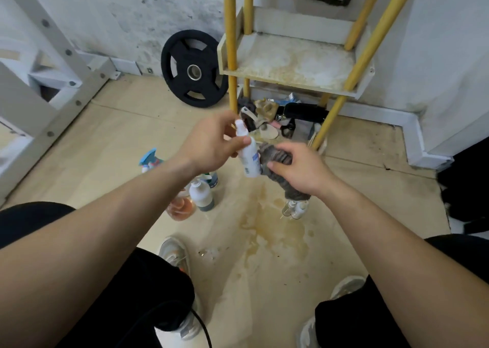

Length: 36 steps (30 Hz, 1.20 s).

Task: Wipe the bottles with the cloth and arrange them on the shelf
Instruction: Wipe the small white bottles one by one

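Note:
My left hand (211, 142) pinches a small white spray bottle (250, 159) near its neck, held tilted over the floor. My right hand (301, 170) grips a grey cloth (277, 159) and presses it against the bottle's right side. Several more bottles stand on the floor below my left arm: a white-and-dark bottle (202, 195), an orange one (181, 207) and a blue trigger sprayer (150, 158). Small clear bottles (295, 208) sit under the hanging end of the cloth. The shelf (291, 64), with yellow posts, stands ahead, its visible board stained and bare.
A black weight plate (193, 69) leans on the wall left of the shelf. Clutter (277, 117) lies on the floor under the shelf. A white frame (47, 64) stands at left. My shoes (174, 252) and knees are at the bottom. A yellowish stain (270, 231) marks the floor.

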Available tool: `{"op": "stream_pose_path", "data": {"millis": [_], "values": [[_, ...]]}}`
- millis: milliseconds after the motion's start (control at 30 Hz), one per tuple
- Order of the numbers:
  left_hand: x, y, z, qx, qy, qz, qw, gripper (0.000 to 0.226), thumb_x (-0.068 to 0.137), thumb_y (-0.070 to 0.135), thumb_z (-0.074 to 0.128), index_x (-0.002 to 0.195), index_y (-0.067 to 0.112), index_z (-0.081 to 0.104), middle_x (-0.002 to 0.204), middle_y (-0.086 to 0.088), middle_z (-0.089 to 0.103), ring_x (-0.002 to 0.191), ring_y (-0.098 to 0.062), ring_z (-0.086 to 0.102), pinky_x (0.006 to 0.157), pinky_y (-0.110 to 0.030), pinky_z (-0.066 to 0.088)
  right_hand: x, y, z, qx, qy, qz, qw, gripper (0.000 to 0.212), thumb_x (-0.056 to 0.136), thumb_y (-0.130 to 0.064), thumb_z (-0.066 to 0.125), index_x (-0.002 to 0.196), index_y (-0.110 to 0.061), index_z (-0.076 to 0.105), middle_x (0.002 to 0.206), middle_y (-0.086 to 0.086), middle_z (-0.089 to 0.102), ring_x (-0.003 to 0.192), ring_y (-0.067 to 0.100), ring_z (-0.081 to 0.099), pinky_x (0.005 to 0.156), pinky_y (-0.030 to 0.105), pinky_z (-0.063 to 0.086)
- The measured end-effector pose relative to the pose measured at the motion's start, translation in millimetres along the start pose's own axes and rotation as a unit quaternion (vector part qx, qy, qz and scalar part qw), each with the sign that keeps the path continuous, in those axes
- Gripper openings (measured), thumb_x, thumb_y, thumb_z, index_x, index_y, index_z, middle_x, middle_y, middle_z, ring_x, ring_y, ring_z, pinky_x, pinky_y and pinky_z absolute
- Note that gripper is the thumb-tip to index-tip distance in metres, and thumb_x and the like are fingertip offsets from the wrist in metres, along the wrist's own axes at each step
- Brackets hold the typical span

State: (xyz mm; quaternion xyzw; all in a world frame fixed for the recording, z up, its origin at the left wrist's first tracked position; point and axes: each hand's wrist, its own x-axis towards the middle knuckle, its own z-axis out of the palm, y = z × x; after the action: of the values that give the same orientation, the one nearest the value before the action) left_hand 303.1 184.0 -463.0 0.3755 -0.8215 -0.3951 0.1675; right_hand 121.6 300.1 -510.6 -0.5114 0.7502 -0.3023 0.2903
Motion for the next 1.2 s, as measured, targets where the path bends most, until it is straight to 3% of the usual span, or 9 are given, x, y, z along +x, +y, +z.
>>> {"op": "stream_pose_path", "data": {"millis": [67,167,300,400,467,633,833,1000,1200], "values": [[-4,-16,4,0.051,0.004,0.008,0.999,0.017,0.090,0.030,0.074,0.096,0.020,0.062,0.084,0.013,0.068,0.071,-0.012,0.070,0.069,-0.032,0.054,-3,-2,14,-0.013,-0.030,0.008,0.999,0.004,0.093,-0.026,0.071,0.095,-0.026,0.067,0.091,-0.008,0.068,0.091,0.016,0.063,0.074,0.031,0.043],[0,-37,8,0.098,0.014,0.004,0.995,0.018,0.088,0.034,0.075,0.096,0.021,0.065,0.088,0.008,0.068,0.081,-0.015,0.066,0.076,-0.037,0.053,-2,3,31,-0.033,-0.072,0.023,0.997,0.015,0.094,-0.023,0.068,0.081,-0.027,0.062,0.081,-0.004,0.065,0.083,0.020,0.061,0.067,0.032,0.044],[12,-64,19,0.124,-0.005,-0.046,0.991,0.021,0.088,0.030,0.076,0.102,0.017,0.068,0.095,0.001,0.068,0.087,-0.020,0.061,0.075,-0.034,0.049,4,21,52,-0.090,-0.132,0.051,0.986,0.002,0.095,-0.025,0.066,0.093,-0.023,0.065,0.096,0.004,0.068,0.091,0.027,0.062,0.076,0.036,0.050],[25,-92,38,0.139,-0.008,-0.085,0.987,0.017,0.088,0.026,0.073,0.101,0.017,0.068,0.095,-0.002,0.068,0.086,-0.021,0.059,0.071,-0.033,0.048,14,42,72,-0.107,-0.153,0.079,0.979,0.005,0.095,-0.026,0.064,0.096,-0.021,0.065,0.098,0.007,0.069,0.092,0.030,0.063,0.081,0.039,0.054],[33,-111,52,0.168,-0.023,-0.100,0.980,0.012,0.090,0.023,0.067,0.099,0.017,0.067,0.094,-0.003,0.067,0.083,-0.021,0.058,0.063,-0.031,0.044,20,57,85,-0.096,-0.157,0.096,0.978,0.010,0.095,-0.026,0.063,0.101,-0.019,0.067,0.100,0.007,0.068,0.092,0.030,0.063,0.081,0.040,0.055],[66,-147,93,0.253,-0.073,-0.100,0.960,0.012,0.089,0.017,0.061,0.099,0.013,0.066,0.092,-0.007,0.057,0.089,-0.031,0.059,0.066,-0.033,0.041,36,98,116,-0.053,-0.165,0.145,0.974,0.010,0.094,-0.024,0.061,0.098,-0.018,0.067,0.095,0.006,0.068,0.088,0.031,0.064,0.081,0.041,0.055],[102,-179,138,0.352,-0.141,-0.104,0.919,0.020,0.092,0.018,0.062,0.108,0.007,0.062,0.104,-0.016,0.058,0.092,-0.038,0.060,0.073,-0.044,0.054,59,136,134,-0.020,-0.153,0.178,0.972,0.009,0.094,-0.026,0.059,0.086,-0.026,0.062,0.091,0.004,0.067,0.086,0.031,0.063,0.077,0.039,0.053],[122,-203,155,0.375,-0.135,-0.112,0.910,0.017,0.094,0.013,0.058,0.109,0.005,0.059,0.105,-0.019,0.056,0.094,-0.040,0.060,0.069,-0.041,0.047,77,155,140,0.003,-0.139,0.193,0.971,0.010,0.095,-0.026,0.061,0.090,-0.019,0.063,0.094,0.009,0.067,0.086,0.034,0.063,0.078,0.044,0.054],[129,-226,168,0.370,-0.146,-0.135,0.907,0.013,0.094,0.004,0.053,0.106,0.008,0.058,0.103,-0.016,0.056,0.089,-0.036,0.059,0.076,-0.047,0.056,85,165,143,0.037,-0.124,0.206,0.970,0.011,0.097,-0.023,0.059,0.099,-0.016,0.067,0.096,0.007,0.068,0.088,0.031,0.063,0.077,0.040,0.053]]}}
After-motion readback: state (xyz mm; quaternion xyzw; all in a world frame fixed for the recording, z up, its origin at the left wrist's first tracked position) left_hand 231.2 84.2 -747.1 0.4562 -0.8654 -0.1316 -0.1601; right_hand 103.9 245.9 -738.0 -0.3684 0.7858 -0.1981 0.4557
